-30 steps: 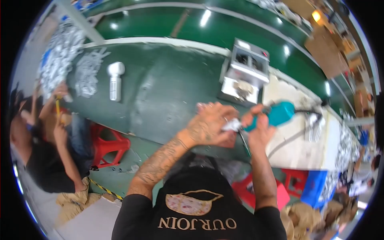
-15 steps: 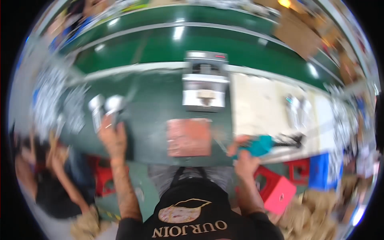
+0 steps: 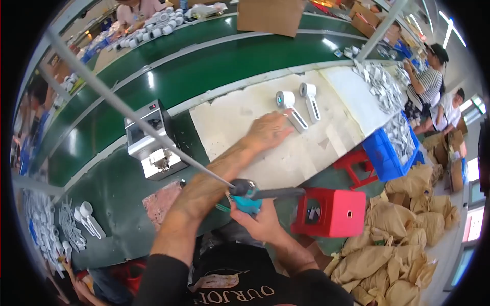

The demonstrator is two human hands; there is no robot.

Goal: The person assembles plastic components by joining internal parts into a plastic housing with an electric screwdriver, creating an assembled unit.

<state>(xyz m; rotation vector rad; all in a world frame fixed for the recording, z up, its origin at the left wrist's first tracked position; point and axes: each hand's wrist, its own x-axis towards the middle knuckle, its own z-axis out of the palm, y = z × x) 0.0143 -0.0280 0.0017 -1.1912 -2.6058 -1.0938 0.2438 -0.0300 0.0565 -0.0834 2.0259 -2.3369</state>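
My left arm reaches across to the right, and my left hand (image 3: 269, 130) has its fingers apart at the handle of a white handheld device (image 3: 295, 116) with a round head, like a small fan. Whether the fingertips touch it I cannot tell. A second such device (image 3: 310, 101) lies just right of it. Close to my body, my right hand (image 3: 259, 220) is wrapped round a teal and black electric screwdriver (image 3: 247, 203), its dark cord running right. On the bench to the left lie a worn reddish pad (image 3: 161, 203) and a silver-and-black machine (image 3: 153, 137).
A grey rod (image 3: 148, 135) crosses diagonally overhead. More white devices (image 3: 89, 219) lie far left. A blue crate of parts (image 3: 380, 153), a red stool (image 3: 332, 211) and brown sacks (image 3: 393, 224) stand at the right. Beyond runs a green conveyor (image 3: 214, 69); other people work nearby.
The view has turned right. My left hand has left the white devices on the left and swung across to those on the right. My right hand keeps the screwdriver, now tilted differently.
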